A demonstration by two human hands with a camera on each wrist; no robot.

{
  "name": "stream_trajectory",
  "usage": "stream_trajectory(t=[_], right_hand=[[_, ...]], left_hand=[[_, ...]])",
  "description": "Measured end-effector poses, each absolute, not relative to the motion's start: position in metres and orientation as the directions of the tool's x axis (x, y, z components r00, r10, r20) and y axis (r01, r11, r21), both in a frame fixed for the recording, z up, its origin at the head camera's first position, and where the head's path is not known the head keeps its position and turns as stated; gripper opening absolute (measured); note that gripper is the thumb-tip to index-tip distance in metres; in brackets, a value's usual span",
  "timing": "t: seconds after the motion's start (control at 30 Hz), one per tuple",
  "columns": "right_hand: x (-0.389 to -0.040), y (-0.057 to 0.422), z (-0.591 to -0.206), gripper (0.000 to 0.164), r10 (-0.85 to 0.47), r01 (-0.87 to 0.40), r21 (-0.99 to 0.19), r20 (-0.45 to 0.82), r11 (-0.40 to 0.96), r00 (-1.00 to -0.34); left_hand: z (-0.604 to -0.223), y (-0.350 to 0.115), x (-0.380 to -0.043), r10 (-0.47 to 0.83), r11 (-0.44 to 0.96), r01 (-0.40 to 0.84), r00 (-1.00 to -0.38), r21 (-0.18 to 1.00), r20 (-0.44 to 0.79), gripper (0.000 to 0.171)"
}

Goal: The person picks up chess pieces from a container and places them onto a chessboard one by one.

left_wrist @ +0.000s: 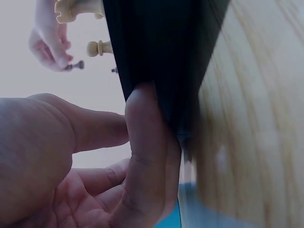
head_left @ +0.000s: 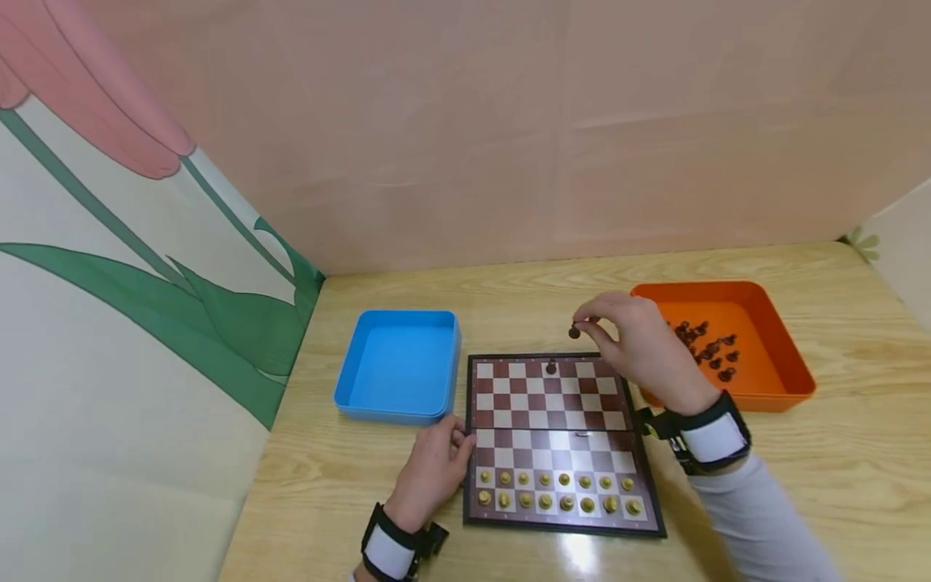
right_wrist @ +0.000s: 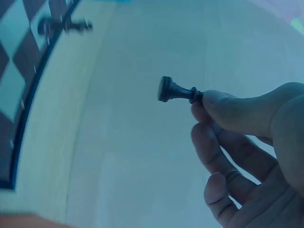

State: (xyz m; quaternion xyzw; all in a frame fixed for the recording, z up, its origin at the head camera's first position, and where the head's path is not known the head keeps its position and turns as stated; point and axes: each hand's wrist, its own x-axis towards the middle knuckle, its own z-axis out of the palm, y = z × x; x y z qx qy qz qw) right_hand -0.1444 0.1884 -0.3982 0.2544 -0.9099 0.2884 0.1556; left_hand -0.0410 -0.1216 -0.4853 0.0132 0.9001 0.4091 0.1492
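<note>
Chessboard (head_left: pixel 538 419): right fingers (head_left: pixel 600 306) pinch dark piece (head_left: pixel 575 332) near twelve o'clock.
Curled left fingers (left_wrist: pixel 146 123) hold the nine o'clock edge.

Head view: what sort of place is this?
Seemingly an indoor tabletop staged for filming: a wood-grain table, a plain pinkish backdrop behind it, and a flower-patterned covering at the picture's left.

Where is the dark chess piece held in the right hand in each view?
Head: a little right of and below centre, the dark chess piece, pinched in the right hand's fingers.
Left wrist: upper left, the piece looks small.
Right wrist: the piece, slightly right of and above centre.
Shared landmark: the chessboard, respectively below centre, a dark edge at top, and checked squares at left.
</note>
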Motion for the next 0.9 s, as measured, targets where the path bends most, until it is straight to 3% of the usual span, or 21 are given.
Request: stream_trajectory(t=[0.27,0.67,0.9], right_hand=[[-0.146,0.167,-0.414,0.014,-0.455,-0.611,-0.461,0.412,0.644,-0.79],[-0.152,0.155,-0.438,0.012,-0.482,-0.606,-0.486,0.368,0.63,-0.796],[-0.155,0.151,-0.45,0.014,-0.485,-0.555,-0.535,0.28,0.637,-0.828]], left_hand=[[-0.484,-0.123,-0.041,0.151,0.674,-0.078,-0.959,0.735,-0.24,0.015],[-0.486,-0.123,-0.042,0.151,0.672,-0.091,-0.955,0.735,-0.256,0.016],[-0.485,-0.123,-0.041,0.151,0.673,-0.08,-0.958,0.736,-0.242,0.015]])
